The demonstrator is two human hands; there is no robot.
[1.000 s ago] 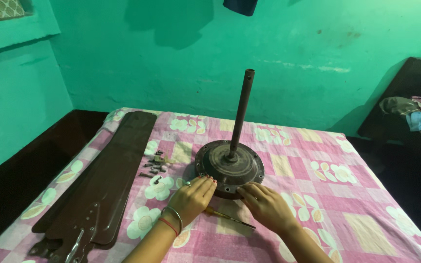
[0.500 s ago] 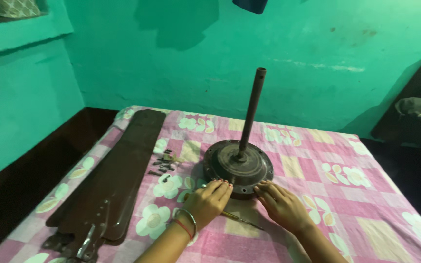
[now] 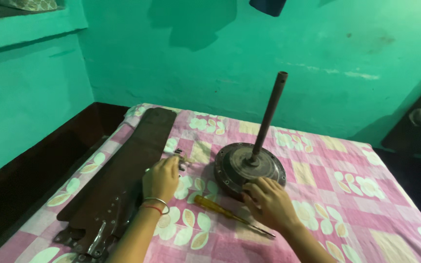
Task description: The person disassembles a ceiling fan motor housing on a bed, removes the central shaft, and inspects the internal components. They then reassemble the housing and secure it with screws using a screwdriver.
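A round dark ceiling-fan motor (image 3: 249, 168) with an upright rod (image 3: 269, 117) rests on a pink flowered sheet (image 3: 347, 190). My right hand (image 3: 269, 202) lies on the motor's near rim, fingers curled against it. My left hand (image 3: 162, 178), with a bangle at the wrist, reaches over the small pile of screws (image 3: 180, 155) beside the brown fan blades (image 3: 123, 175); its fingertips touch them, and I cannot tell whether it grips any. A yellow-handled screwdriver (image 3: 220, 209) lies on the sheet between my hands.
The stacked fan blades run along the bed's left side, metal brackets (image 3: 93, 241) at their near end. Green walls close in behind and left. A dark bed frame (image 3: 25, 190) borders the left edge; dark furniture (image 3: 415, 131) stands at the right.
My left hand has moved left from the motor's rim to the screws beside the blades. The screwdriver, earlier under my hands, now lies uncovered. My right hand stays at the motor.
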